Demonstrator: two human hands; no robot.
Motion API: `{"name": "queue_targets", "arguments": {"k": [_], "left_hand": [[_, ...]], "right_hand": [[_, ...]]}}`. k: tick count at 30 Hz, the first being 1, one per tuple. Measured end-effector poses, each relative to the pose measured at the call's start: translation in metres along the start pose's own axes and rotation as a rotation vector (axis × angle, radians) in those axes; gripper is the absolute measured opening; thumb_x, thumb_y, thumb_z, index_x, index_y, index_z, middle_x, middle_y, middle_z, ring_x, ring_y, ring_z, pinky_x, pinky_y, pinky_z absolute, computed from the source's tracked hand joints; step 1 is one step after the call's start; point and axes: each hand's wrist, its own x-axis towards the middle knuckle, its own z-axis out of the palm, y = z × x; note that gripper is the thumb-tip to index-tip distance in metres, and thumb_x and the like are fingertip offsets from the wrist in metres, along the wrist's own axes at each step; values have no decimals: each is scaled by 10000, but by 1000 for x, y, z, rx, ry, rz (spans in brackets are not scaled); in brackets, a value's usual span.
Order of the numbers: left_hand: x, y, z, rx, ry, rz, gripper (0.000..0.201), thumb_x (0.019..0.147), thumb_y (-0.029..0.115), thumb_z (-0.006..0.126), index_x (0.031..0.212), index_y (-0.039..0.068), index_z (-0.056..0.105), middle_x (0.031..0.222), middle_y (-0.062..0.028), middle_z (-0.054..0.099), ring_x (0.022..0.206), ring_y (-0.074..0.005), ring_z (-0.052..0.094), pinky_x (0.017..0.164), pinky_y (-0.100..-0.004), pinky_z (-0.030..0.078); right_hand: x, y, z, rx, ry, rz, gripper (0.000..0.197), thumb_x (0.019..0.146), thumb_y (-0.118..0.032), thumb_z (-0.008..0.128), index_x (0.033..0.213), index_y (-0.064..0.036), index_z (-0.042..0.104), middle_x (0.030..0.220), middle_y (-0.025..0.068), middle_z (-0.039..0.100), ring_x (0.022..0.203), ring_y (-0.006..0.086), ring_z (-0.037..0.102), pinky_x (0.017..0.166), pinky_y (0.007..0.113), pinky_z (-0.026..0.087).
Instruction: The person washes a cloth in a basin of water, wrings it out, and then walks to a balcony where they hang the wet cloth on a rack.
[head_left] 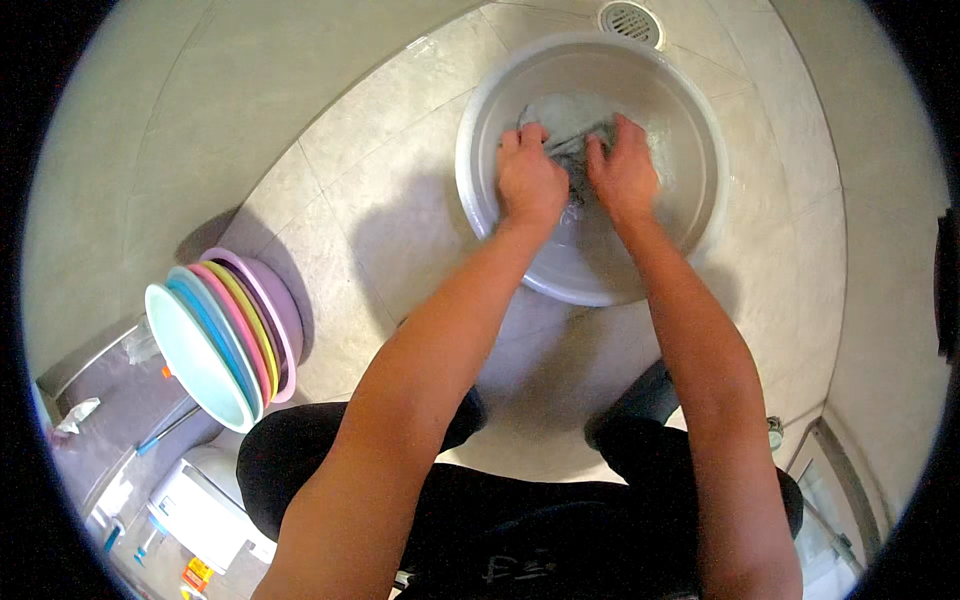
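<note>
A big round pale-grey basin [716,170] stands on the floor in front of me. Inside it lies a bunched, wet-looking grey-green cloth [568,112], its lower part darker, with water glinting below. My left hand [532,178] grips the cloth's left side, its fingers curled into the fabric. From the right, my right hand [627,172] holds the other side with bent fingers, the thumb toward the middle. The two hands are a short way apart, and a fold of cloth runs between them. Part of the cloth is hidden under the fingers.
A leaning stack of coloured basins [200,350] stands at the left by the wall. Beyond the big basin is a round floor drain [632,24]. A white appliance-like box [200,510] and small packages lie lower left. My dark-clothed knees [300,440] flank my forearms.
</note>
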Motion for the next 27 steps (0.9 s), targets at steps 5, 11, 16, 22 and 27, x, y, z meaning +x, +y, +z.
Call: {"name": "queue_targets", "arguments": {"k": [5,11,16,22,27], "left_hand": [[-8,3,6,-131,-302,-123,297,720,9,592,1015,47,592,1042,-197,573,983,-401,556,840,-451,461],[-6,1,22,-88,-47,-382,403,815,150,600,1189,13,535,1192,-224,549,1106,-390,532,935,-448,434],[2,-4,49,-796,16,-982,432,909,369,504,1125,1,569,1044,-180,610,1022,-323,588,868,-446,472],[5,-84,36,-1627,-593,-872,458,932,368,464,1235,33,540,1183,-152,582,1094,-286,565,931,-415,457],[-18,-6,44,-1381,-757,-906,388,920,339,485,1157,46,579,1104,-134,611,1017,-277,582,889,-451,464]], "right_hand": [[8,33,-10,-52,-67,89,375,776,-193,637,1144,-145,579,1079,133,586,1024,348,577,813,466,506],[7,19,-4,92,-208,26,306,766,-233,616,1015,-56,620,1017,182,606,961,368,599,825,436,498],[-9,15,59,522,-302,278,310,767,-243,623,981,-18,609,918,208,638,862,371,630,780,422,494],[-50,-131,-40,589,-381,64,242,760,-216,626,938,-53,609,911,185,655,843,373,627,744,418,501],[-17,-15,-26,160,-309,-36,187,769,-208,606,865,-48,612,838,163,643,801,362,623,733,431,503]]}}
